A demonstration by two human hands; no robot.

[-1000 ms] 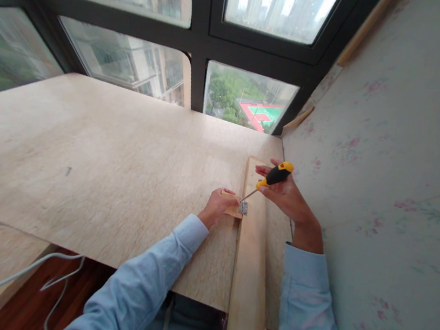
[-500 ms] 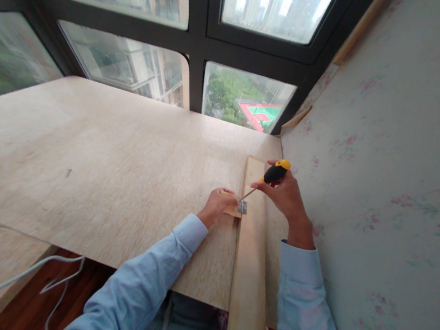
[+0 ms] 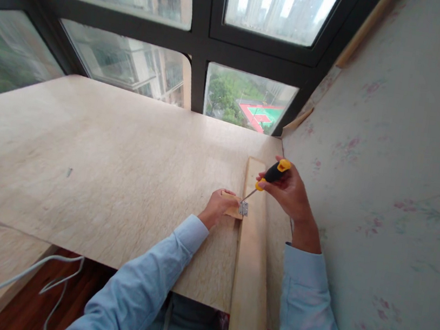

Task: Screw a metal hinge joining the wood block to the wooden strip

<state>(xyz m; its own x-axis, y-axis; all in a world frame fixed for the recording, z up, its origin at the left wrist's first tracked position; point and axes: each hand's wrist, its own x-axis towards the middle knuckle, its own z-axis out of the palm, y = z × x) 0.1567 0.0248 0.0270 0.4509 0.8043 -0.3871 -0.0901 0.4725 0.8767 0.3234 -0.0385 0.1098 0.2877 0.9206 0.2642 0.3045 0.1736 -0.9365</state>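
Observation:
My right hand [image 3: 290,192] is closed around the black and yellow handle of a screwdriver [image 3: 275,171]. Its shaft slants down to the left, and the tip meets the left leaf of a small metal hinge [image 3: 244,209]. That hinge spans a long wooden board [image 3: 252,268] and a small wooden block [image 3: 232,211] at the board's left edge. Fingers of my left hand [image 3: 218,207] grip the small block from the left and hide part of it. Whether a screw sits under the tip is too small to tell.
The board lies on a marble-patterned ledge [image 3: 128,174] and sticks out past its front edge. A small screw-like piece [image 3: 69,171] lies at the left. Papered wall [image 3: 395,200] rises close on the right, dark-framed windows behind. A white cable [image 3: 24,275] hangs at lower left.
My right hand has turned slightly on the screwdriver handle, and its fingers have shifted, baring the yellow collar. The tip stays at the hinge. My left hand keeps its place on the block.

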